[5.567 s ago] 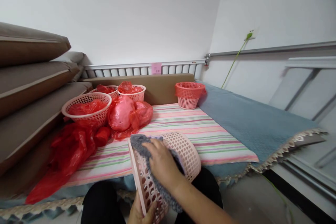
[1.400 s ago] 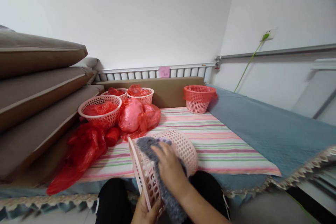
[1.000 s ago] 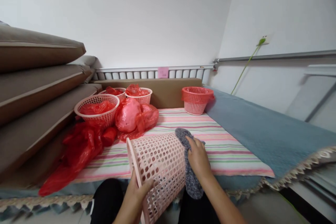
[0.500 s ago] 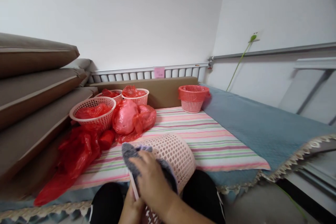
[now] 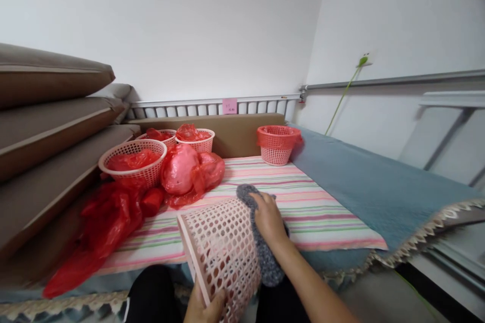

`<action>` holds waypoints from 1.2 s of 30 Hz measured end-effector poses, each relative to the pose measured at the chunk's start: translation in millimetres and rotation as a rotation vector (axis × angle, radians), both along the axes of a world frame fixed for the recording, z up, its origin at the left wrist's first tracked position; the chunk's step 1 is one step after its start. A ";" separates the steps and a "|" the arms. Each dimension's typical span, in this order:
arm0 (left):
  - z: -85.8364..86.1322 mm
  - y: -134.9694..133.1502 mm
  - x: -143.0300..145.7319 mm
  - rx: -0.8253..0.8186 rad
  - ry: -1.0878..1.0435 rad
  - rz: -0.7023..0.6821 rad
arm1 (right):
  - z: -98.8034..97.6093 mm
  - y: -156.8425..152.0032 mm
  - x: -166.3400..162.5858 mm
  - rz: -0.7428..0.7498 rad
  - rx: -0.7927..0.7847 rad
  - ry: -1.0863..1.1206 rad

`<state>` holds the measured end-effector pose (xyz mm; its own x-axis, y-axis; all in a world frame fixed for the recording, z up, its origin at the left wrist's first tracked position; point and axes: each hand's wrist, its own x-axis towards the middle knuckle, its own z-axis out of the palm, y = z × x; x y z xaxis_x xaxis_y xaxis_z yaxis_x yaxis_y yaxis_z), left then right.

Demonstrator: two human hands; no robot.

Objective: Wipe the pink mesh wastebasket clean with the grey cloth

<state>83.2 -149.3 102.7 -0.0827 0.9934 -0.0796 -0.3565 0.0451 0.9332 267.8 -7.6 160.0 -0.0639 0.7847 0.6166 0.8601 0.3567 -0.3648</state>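
Note:
A pale pink plastic basket (image 5: 227,247) with round and oval holes lies tipped on its side over my lap, its rim facing left. Its rim is gripped by my left hand (image 5: 206,303) at the lower left, thumb outside. My right hand (image 5: 269,219) presses a fuzzy grey cloth (image 5: 261,247) against the basket's base on the right side. The fingers are curled over the cloth, which hides part of the base.
Pink baskets (image 5: 132,159) with red plastic bags stand at the left, beside a bagged pink bundle (image 5: 182,169). A red-lined basket (image 5: 276,146) stands at the back. Stacked cushions (image 5: 56,111) edge the left. A striped cloth (image 5: 322,207) covers the bed.
The basket has turned so its rim points left and its base right. My right hand with the grey cloth has moved from the rim area to the base. My left hand still holds the rim.

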 end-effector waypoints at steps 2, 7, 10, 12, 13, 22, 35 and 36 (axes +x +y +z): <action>1.8 -1.0 2.0 0.004 0.020 -0.003 | -1.8 9.8 12.4 -0.038 -0.013 -0.017; 39.8 0.4 10.8 0.020 -0.249 -0.024 | -4.3 10.9 14.1 -0.029 -0.024 -0.020; 64.6 1.1 11.6 0.047 -0.313 -0.051 | -3.3 11.7 14.3 -0.027 -0.047 -0.018; 69.5 1.6 10.4 0.044 -0.317 -0.051 | -0.7 11.8 12.9 -0.032 -0.069 -0.007; 68.5 1.9 9.7 0.029 -0.310 -0.043 | 1.5 10.4 10.1 -0.025 -0.085 0.001; 49.0 1.2 4.9 0.025 -0.105 0.056 | 36.5 -60.5 -103.4 0.421 -0.175 0.125; -4.1 2.9 11.8 0.030 -0.075 0.127 | 14.3 -51.0 -72.8 0.366 -0.066 0.024; -3.5 1.9 11.5 0.037 -0.073 0.110 | 12.4 -37.3 -58.6 0.296 -0.064 0.008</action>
